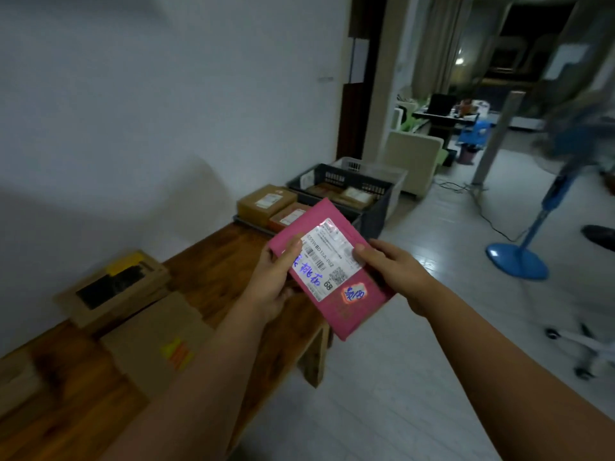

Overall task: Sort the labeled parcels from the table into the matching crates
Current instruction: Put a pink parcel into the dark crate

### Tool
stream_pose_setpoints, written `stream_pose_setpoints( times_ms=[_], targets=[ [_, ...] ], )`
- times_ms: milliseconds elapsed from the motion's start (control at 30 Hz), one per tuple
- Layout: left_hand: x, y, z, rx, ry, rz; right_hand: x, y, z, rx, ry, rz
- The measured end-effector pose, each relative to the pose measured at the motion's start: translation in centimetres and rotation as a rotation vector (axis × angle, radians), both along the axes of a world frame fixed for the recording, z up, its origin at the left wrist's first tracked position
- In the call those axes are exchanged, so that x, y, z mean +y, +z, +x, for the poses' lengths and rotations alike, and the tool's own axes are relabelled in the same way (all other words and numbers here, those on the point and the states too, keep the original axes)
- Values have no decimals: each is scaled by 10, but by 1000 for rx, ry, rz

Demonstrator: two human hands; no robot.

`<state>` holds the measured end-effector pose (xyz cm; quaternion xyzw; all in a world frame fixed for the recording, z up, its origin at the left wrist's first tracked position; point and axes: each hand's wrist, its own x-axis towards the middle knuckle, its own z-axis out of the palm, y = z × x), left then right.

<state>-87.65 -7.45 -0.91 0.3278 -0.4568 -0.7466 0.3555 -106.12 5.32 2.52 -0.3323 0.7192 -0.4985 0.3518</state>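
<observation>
- Pink parcel (349, 311), a flat padded envelope, is held in the air between both hands, just past the end of a wooden table (213, 261) and above the pale floor.
- Its white label (327, 257) faces up at the camera, with a barcode, printed text and blue handwriting. A second small sticker with blue writing sits lower on the envelope.
- Left hand (273, 284) grips the parcel's left edge, thumb lying across the label and fingers curled underneath.
- Right hand (389, 271) grips the right edge the same way, thumb on the label's corner.
- Beyond the table end stands a dark crate (376, 207) holding brown parcels, with a white crate (396, 181) just behind it. Nearer, two brown boxes (266, 202) sit in a low dark tray.
- Two cardboard parcels (113, 287) remain on the table, one behind the other.
- The step in hand looks like reading the label to pick a crate.
- Next, the parcel likely needs carrying forward to the matching crate and lowering in. No crate markings are legible, so which one matches cannot be told.
</observation>
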Motion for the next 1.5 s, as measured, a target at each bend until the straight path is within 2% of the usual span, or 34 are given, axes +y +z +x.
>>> stream_pose_setpoints(
  times_ms=[100,267,400,500,867,1233,1333,1500],
  targets=[
    [9,-1,-53,-8,-71,-1,19,-5,-48,36,20,37],
    [10,-4,-132,-3,-203,-11,32,-6,-110,-68,53,33],
    [-5,-20,-202,36,-198,-3,19,-17,-157,-78,-52,-14],
    [-32,-40,-258,11,-276,51,-6,-25,-200,-52,-127,-22],
    [-158,-65,-438,108,-433,127,-143,-25,-358,-1,-224,0],
    [-244,-60,-571,32,-206,122,-246,-43,-503,-102,-179,24],
    [-272,-60,-618,-39,-97,109,-280,-48,-559,-147,-127,6],
    [-301,-61,-687,-43,34,119,-329,-47,-642,-187,7,9]
  ],
)
